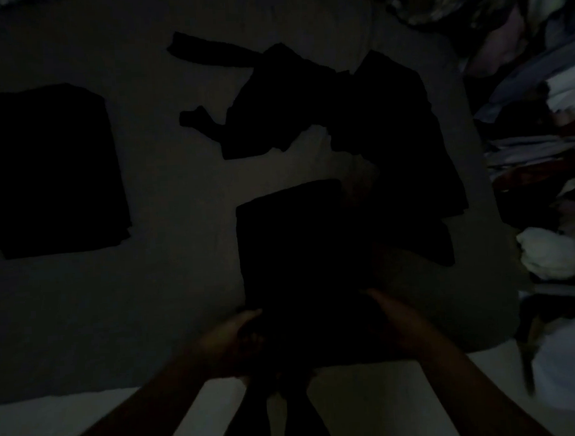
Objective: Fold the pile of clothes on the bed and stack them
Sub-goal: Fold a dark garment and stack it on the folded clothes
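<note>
Ok, both hands, left (pixel 231 342) and right (pixel 396 325), grip the dark garment's (pixel 298 250) near end; its long axis runs away across the bed (pixel 178 190).

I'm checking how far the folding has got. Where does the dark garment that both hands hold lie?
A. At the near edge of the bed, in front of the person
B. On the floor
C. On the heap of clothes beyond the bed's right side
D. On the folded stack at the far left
A: the left hand and right hand grip the dark folded garment at the near edge of the bed, apart from the folded stack at the left.
</note>
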